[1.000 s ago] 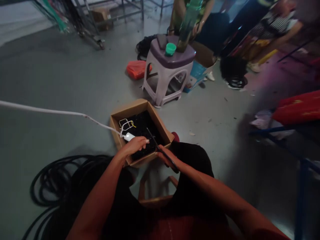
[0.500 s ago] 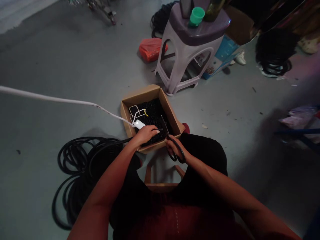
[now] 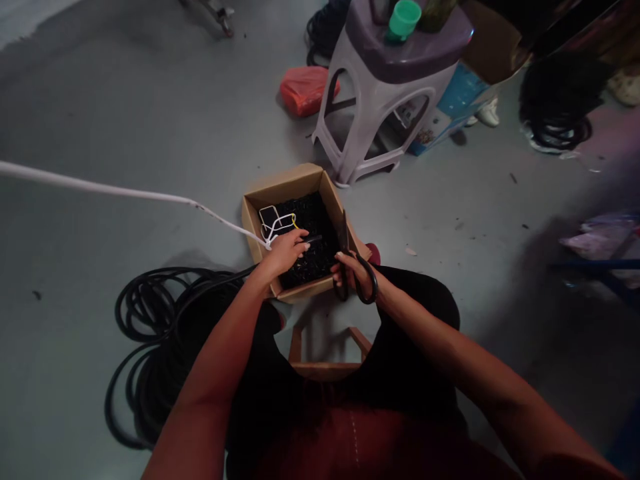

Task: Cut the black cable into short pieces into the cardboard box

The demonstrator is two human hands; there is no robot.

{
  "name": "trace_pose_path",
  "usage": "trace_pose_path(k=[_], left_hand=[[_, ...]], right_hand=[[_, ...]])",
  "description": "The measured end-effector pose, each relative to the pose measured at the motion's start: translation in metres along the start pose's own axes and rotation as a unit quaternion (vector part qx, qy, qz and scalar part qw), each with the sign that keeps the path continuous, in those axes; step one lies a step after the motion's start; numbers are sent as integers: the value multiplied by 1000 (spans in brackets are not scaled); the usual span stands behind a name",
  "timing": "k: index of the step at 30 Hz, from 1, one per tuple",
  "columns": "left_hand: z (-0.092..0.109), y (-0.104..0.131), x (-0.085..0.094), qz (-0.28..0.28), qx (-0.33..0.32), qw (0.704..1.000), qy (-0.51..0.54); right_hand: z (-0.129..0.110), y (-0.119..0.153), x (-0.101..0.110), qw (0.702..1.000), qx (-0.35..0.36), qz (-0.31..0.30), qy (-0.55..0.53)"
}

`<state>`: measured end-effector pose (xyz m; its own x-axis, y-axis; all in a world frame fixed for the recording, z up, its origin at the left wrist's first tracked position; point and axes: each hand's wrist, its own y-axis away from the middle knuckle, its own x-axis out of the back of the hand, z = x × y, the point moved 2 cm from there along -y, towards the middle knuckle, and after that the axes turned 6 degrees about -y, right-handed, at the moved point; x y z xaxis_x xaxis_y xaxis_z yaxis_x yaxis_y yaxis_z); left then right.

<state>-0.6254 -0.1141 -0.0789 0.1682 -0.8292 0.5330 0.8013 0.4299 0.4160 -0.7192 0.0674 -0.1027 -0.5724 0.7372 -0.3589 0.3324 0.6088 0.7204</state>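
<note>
My left hand [image 3: 286,253] is closed round a black hose, and the hose's short end [image 3: 314,239] sticks out past my fingers over the cardboard box [image 3: 300,292]. Behind my wrist the hose runs back to a loose coil [image 3: 150,303] on the floor. In my right hand [image 3: 354,268] are black-handled scissors [image 3: 345,230], blades pointing away from me above the box's right side, apart from the hose end. Many small black pieces [image 3: 320,207] fill the bottom of the box. A dark, pale-edged rectangular object [image 3: 270,217] and looped white cord [image 3: 280,227] lie on them.
A white cord [image 3: 125,192] stretches from the left into the box. Beyond the box stand a plastic stool [image 3: 385,60] with a green cup [image 3: 404,19], a red bag [image 3: 303,90] and a blue carton [image 3: 450,100]. Another black coil [image 3: 557,127] lies at right.
The scissors have moved up and to the right, away from the hose. My left hand has shifted up slightly with the hose and now covers the white block on the cord.
</note>
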Motion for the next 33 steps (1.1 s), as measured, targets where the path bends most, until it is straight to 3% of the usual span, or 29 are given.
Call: trace_pose_path(k=[6,9,13,18,29,31,33], left_hand=[[3,-1,-5,21,-35,998,42],[2,-2,-14,19,-32,998,44],[6,2,-26,26,-14,999,43],[13,5,-35,-12,-22,997,68],[16,8,-16,-195,-39,972,129],[19,8,-13,-178,-36,976,120],[18,5,-8,-126,-31,988,86]], right_hand=[[-30,-26,-20,995,94,-20,13],[-30,-33,-21,992,126,-16,4],[-25,-36,-17,994,107,-4,-2],[-28,-37,-12,982,168,-13,90],[-58,-20,-12,949,223,-62,213],[-60,-18,-12,946,233,-47,219],[-60,-19,-9,943,247,-14,224]])
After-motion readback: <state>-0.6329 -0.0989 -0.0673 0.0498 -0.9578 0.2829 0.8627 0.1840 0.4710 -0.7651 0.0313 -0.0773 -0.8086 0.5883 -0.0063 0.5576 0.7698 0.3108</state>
